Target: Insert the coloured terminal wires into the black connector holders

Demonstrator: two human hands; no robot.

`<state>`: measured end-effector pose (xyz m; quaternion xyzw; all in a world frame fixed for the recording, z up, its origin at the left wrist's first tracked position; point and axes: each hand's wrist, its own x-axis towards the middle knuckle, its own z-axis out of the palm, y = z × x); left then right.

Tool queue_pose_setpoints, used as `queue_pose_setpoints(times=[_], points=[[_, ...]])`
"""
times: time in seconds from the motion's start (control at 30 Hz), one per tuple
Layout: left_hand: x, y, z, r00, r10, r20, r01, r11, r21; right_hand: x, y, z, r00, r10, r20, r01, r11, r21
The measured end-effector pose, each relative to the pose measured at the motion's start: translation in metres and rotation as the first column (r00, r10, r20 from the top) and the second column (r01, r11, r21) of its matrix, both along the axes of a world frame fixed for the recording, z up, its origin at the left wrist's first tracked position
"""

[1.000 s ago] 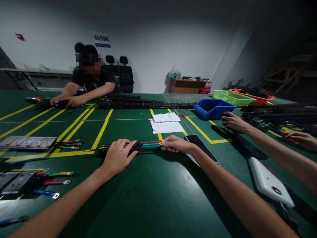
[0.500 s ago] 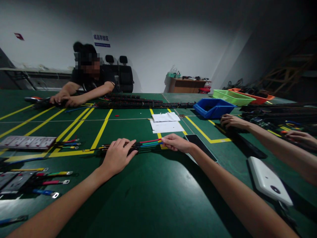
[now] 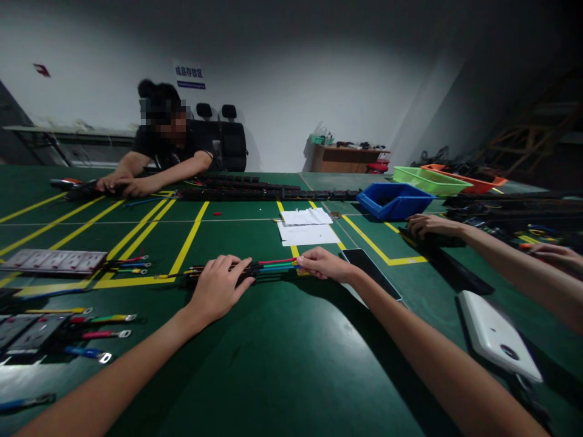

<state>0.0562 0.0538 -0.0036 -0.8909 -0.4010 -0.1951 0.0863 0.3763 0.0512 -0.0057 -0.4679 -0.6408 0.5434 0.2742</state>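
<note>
A bundle of wires (image 3: 276, 265) in red, green, blue and black lies sideways low over the green table (image 3: 282, 364). My left hand (image 3: 220, 284) curls over its darker left part, fingers on top and thumb along the near side. At the bundle's right end, my right hand (image 3: 322, 263) is closed, thumb and fingertips pinching the wire ends; those tips are mostly hidden. Left of my left hand, the thinner wire ends stick out. A dark-screened phone (image 3: 372, 274) lies under and beside my right wrist.
White paper sheets (image 3: 306, 233) lie beyond my hands. At the left are panels with lugged cables (image 3: 39, 334). A blue bin (image 3: 394, 201) and a white device (image 3: 498, 334) are at the right. A co-worker's arm (image 3: 496, 249) reaches in there; another person (image 3: 168, 145) works across the table.
The whole view has shifted slightly right and down. Both my hands keep their hold on the wire bundle, with hardly any visible movement.
</note>
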Motion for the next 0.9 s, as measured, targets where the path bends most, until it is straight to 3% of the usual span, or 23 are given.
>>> queue_pose_setpoints(times=[0.27, 0.67, 0.9], points=[[0.0004, -0.0011, 0.0002, 1.000, 0.008, -0.004, -0.008, 1.000, -0.027, -0.0031, 0.0012, -0.0003, 0.998, -0.066, 0.022, 0.067, 0.997, -0.046], [0.0004, -0.0025, -0.0008, 1.000, 0.003, 0.025, -0.002, 1.000, -0.024, -0.0002, 0.0040, -0.0085, 0.997, -0.074, 0.026, 0.075, 0.996, -0.043], [0.0000, -0.0012, -0.0019, 1.000, 0.011, 0.018, -0.011, 1.000, -0.021, -0.0001, 0.0033, -0.0045, 0.997, -0.071, 0.021, 0.071, 0.997, -0.025]])
